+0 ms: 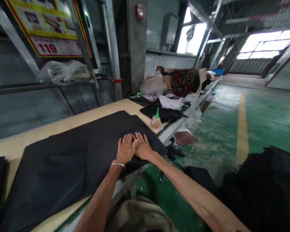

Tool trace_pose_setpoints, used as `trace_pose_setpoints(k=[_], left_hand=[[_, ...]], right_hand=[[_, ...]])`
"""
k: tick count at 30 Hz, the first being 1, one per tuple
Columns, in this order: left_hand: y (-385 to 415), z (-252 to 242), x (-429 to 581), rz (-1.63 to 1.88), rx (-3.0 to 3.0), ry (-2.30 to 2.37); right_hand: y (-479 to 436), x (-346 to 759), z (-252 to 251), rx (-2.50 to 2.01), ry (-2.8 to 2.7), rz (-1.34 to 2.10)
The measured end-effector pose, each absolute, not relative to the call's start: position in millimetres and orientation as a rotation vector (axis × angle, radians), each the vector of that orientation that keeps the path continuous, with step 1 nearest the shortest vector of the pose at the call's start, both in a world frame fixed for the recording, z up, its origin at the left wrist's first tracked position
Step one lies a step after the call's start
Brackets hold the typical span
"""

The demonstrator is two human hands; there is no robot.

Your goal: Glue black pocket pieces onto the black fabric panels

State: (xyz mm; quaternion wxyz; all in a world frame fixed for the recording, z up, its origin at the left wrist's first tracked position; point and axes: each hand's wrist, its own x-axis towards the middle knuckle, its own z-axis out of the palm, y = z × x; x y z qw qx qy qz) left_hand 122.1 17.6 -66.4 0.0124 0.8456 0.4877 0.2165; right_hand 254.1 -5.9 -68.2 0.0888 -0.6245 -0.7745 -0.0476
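Fabric (103,138), dark and already spread flat from centre toward eight o'clock on the tabletop (106,111), seems not yet fully smoothed where the left hand (126,149) and right hand (143,148) press palms-down together, a green-nozzled bottle (156,122) at one o'clock from them.

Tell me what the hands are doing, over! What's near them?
Left hand, right hand: flat, close together on dark cloth. Cloth lying across table. Green-tipped bottle just beyond hands.

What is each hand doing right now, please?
Left hand: open, palm down on black material, holding nothing.
Right hand: open, palm down on it too, holding nothing.
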Motion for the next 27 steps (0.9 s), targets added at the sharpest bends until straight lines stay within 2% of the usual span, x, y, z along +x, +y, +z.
trace_pose_setpoints(k=[5,15,19,27], left_hand=[[17,-69,121,0.705,2.72,1.517],[13,-72,123,0.662,2.789,1.593],[12,-74,124,0.639,2.774,1.607],[42,-39,122,0.546,2.617,1.697]], right_hand=[[2,263,-73,-1.809,-2.285,-0.143],[68,280,-49,-2.035,-2.169,0.164],[78,282,-47,-2.042,-2.172,0.166],[81,282,-56,-2.005,-2.115,0.138]])
